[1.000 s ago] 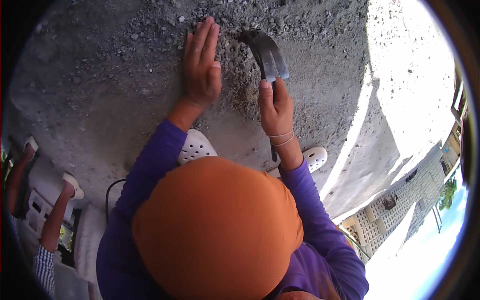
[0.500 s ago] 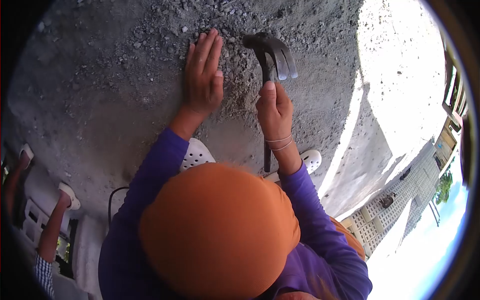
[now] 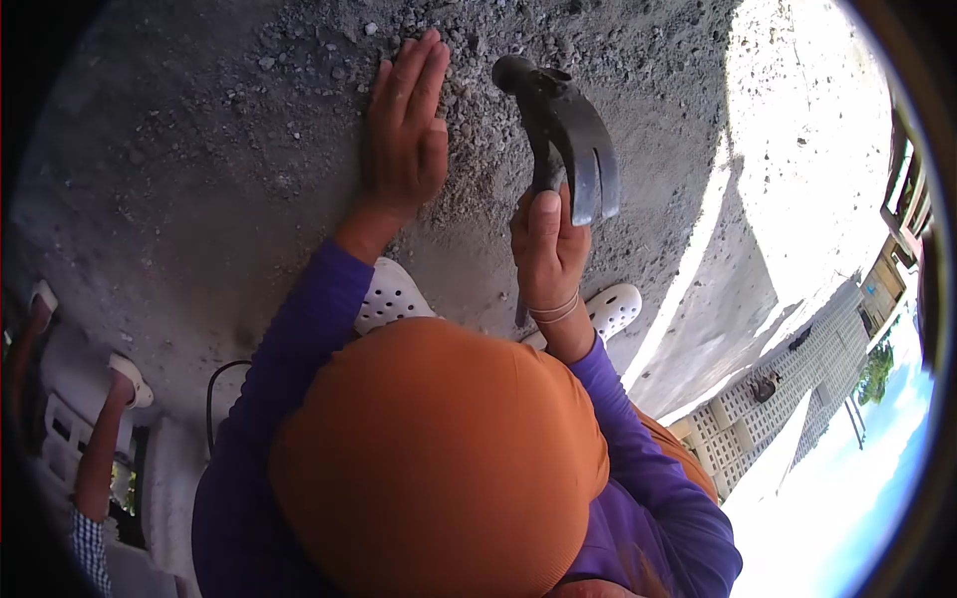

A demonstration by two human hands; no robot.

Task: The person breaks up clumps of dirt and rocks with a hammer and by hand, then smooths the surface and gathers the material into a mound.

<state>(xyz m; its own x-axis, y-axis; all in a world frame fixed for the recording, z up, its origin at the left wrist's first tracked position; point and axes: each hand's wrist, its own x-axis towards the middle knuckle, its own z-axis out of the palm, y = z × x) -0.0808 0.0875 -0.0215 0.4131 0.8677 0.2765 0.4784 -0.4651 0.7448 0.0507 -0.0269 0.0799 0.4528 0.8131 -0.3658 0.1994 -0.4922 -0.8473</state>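
Note:
My right hand (image 3: 551, 249) is closed around the handle of a claw hammer (image 3: 570, 125), thumb lying along it. The dark metal head is lifted over the ground, with its round face to the upper left and the split claw pointing back toward me. My left hand (image 3: 407, 130) rests on the grey rubble (image 3: 478, 130), fingers stretched out together and the thumb near the hammer side. Small stones and dust lie around its fingertips. Most of the hammer handle is hidden behind my right hand and the head.
My white clogs (image 3: 392, 296) stand just below my hands. At the left are another person's legs (image 3: 103, 439) in pale shoes, near pale blocks (image 3: 65, 429). Sunlit ground (image 3: 797, 149) and rows of hollow blocks (image 3: 758, 409) lie to the right. A dark cable (image 3: 211, 399) curves beside my left sleeve.
The hammer head has come up toward the camera and tipped back, its claw now lower in view. My right hand has shifted slightly down in view. My left hand stays on the rubble.

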